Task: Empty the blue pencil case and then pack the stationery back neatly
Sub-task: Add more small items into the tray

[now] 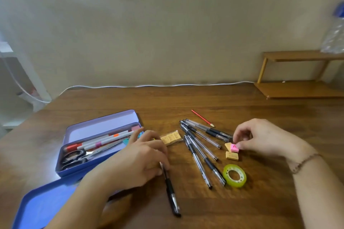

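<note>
From the head view we see the blue pencil case (83, 156) at the lower left of the frame, open on the wooden counter (186, 102), with a pale inner tray (104, 126) tipped up behind it and its blue lid (42, 204) lying flat at the bottom left corner. Inside the case we make out scissors (78, 155) and several white markers (104, 140).

The left hand (141, 158) sits just right of the case, its fingers curled around a black pen (171, 191) that runs down toward the bottom centre; the hand covers the pen's upper end and part of the case's right end. The right hand (260, 137), at centre right, pinches a small pink eraser (234, 147) that rests against a tan eraser, with another tan eraser (232, 155) just below. A bracelet (305, 161) circles that wrist.

Between the hands lies a fan of clear-barrelled pens (201, 147), with a wrapped pack of tan erasers (171, 137) near the left hand's fingertips. A green tape roll (235, 175) lies below the erasers, and a red pencil (202, 118) above the pens.

At the far edge a white cable (149, 85) trails along the wall; a wooden shelf (297, 72) stands at the upper right with a plastic bottle (335, 31) on it.
</note>
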{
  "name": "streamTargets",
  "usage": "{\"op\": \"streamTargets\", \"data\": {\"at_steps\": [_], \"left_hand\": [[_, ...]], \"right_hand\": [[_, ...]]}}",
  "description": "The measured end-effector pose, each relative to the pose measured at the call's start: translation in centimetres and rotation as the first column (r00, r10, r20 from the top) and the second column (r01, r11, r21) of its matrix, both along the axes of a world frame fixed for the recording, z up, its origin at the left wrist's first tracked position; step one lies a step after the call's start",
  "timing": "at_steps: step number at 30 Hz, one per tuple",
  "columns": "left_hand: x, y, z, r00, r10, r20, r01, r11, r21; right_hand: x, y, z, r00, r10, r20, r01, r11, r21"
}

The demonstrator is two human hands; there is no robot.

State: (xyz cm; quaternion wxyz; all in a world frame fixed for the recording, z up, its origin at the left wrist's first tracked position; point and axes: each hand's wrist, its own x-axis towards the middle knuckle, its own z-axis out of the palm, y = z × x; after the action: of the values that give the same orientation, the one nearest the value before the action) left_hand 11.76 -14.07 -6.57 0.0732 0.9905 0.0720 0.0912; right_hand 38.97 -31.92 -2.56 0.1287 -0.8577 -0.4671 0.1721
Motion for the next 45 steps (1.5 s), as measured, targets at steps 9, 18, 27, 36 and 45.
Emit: {"op": "streamTargets", "data": {"at_steps": [9,18,27,36,45], "left_hand": [[1.0,0.2,-1.2,0.990,0.041,0.134,-0.044,0.999,0.019],[1.9,1.4,-0.8,0.927,0.336,0.165,-0.354,0.930,0.095],[4.2,1.1,1.1,0.913,0.406,-0.046,-0.389,0.899,0.199],[3.5,-0.6,0.8,0.936,0.294,0.193,-0.339,0.899,0.276],[-2.4,-3.9,-0.7,0.764,0.333,0.552,-0.376,0.926,-0.039]], "right_hand": [[0.7,0.3,-0.7,1.000,-0.021,-0.017,0.021,0.999,0.032],[-0.5,1.0,-0.6,1.000,-0.004,0.029,0.000,0.991,0.135],[-2.9,1.9,-0.8,0.993,0.103,0.050,-0.113,0.939,0.325],[-8.8,4.0,-3.4,0.887,0.324,0.330,-0.450,0.769,0.454],[-13.9,4.8,-2.8,0.906,0.332,0.264,-0.422,0.646,0.636]]}}
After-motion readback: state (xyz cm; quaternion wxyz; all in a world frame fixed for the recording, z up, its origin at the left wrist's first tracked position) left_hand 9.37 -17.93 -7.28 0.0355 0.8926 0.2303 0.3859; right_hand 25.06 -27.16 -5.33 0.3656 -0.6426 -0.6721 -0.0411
